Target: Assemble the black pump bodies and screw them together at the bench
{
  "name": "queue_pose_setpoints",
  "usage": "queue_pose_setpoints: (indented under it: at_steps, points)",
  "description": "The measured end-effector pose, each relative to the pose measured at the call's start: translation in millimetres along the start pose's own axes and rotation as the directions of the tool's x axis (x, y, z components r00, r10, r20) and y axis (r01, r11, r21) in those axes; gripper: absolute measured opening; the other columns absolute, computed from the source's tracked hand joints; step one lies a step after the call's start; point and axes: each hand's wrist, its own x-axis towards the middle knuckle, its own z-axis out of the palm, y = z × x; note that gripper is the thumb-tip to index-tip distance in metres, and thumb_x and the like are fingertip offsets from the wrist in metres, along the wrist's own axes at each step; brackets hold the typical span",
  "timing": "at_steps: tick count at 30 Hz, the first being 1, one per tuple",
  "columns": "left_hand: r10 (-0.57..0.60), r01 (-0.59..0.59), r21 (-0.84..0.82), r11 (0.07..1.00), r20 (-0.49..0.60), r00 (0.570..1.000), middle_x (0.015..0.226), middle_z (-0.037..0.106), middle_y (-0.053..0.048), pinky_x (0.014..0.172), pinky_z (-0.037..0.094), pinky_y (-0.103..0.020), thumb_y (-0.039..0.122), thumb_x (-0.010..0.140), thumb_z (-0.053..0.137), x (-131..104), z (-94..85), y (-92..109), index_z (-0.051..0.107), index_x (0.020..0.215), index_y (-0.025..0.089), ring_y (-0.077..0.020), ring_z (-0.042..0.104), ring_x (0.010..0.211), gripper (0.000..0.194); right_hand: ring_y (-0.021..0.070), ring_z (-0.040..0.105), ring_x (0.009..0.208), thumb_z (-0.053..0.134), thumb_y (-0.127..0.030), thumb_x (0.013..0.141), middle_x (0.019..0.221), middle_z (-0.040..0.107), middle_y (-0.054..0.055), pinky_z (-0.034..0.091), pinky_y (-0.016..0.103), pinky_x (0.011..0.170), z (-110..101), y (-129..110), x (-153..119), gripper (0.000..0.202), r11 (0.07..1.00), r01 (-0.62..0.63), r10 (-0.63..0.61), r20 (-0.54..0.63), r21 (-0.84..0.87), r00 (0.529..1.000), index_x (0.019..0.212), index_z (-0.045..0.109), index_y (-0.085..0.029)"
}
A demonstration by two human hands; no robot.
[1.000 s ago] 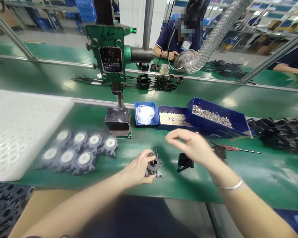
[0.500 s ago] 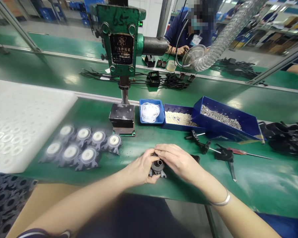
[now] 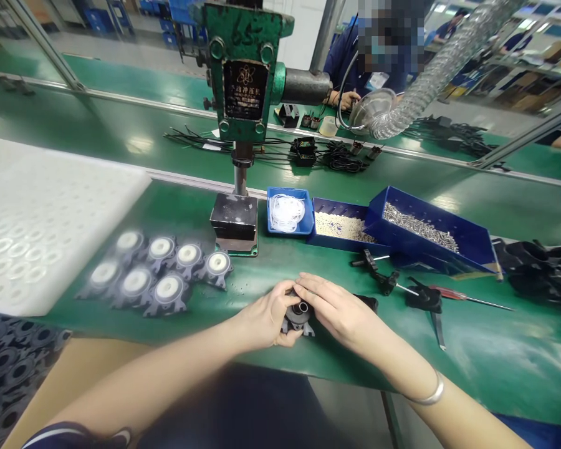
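Observation:
Between my hands, on the green bench near its front edge, sits a black plastic housing (image 3: pixel 300 317) with a round raised hub and a small open bore on top. My left hand (image 3: pixel 275 318) grips it from the left, thumb below at the front and fingers at the back. From the right, my right hand (image 3: pixel 326 304) closes over its far side, fingertips meeting those of the left; they hide much of the part. Off to the left stand several dark housings with white round gears (image 3: pixel 167 289) in them.
A green hand press (image 3: pixel 244 81) rises beyond my hands, its black block (image 3: pixel 234 216) below. Right of it stand a blue tray of clear rings (image 3: pixel 290 211), a bin of small cream parts (image 3: pixel 339 226) and a bin of screws (image 3: pixel 427 231). A screwdriver (image 3: pixel 470 298) lies at right.
The camera view has shifted slightly, so the bench and press appear a little further right. Both hands keep their hold on the black housing, with scarcely any finger movement.

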Motion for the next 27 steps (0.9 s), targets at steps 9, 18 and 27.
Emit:
queue_pose_setpoints:
  at_steps: [9, 18, 27]
  points:
    - [-0.001, 0.002, 0.052, 0.999, -0.003, 1.000, 0.133, 0.041, -0.022, 0.088, 0.059, -0.044, 0.017, 0.073, 0.068, -3.0, 0.8, 0.4, 0.024, 0.134, 0.021, -0.0343, 0.057, 0.122, 0.076, 0.0246, 0.058, 0.123, 0.049, -0.013, 0.094, 0.129, 0.064, 0.013, 0.052, 0.042, 0.103, -38.6, 25.6, 3.4, 0.041, 0.987, -0.080, 0.061, -0.141, -0.136, 0.988, 0.133, 0.055, -0.017]
    - [-0.048, 0.049, 0.107, 0.993, -0.004, 0.999, 0.134, 0.045, -0.024, 0.086, 0.059, -0.042, 0.010, 0.075, 0.064, -1.0, 0.4, 5.8, 0.026, 0.132, 0.022, -0.0318, 0.063, 0.117, 0.069, 0.0250, 0.070, 0.076, 0.072, -0.024, 0.073, 0.079, 0.075, 0.008, 0.053, 0.032, 0.072, -120.0, 203.3, -23.5, 0.007, 0.476, -0.872, 0.854, -0.176, -0.118, 0.490, 0.074, 0.075, -0.017]
    - [-0.059, 0.056, 0.097, 0.994, 0.027, 0.998, 0.133, 0.045, -0.023, 0.085, 0.059, -0.043, 0.009, 0.075, 0.063, 1.8, -1.9, 5.5, 0.024, 0.132, 0.023, -0.0321, 0.064, 0.117, 0.071, 0.0162, 0.061, 0.053, 0.074, -0.031, 0.073, 0.059, 0.069, 0.002, 0.048, 0.027, 0.056, -109.7, 216.7, -41.5, 0.014, 0.399, -0.891, 0.917, -0.116, 0.216, 0.382, 0.076, 0.074, -0.017]
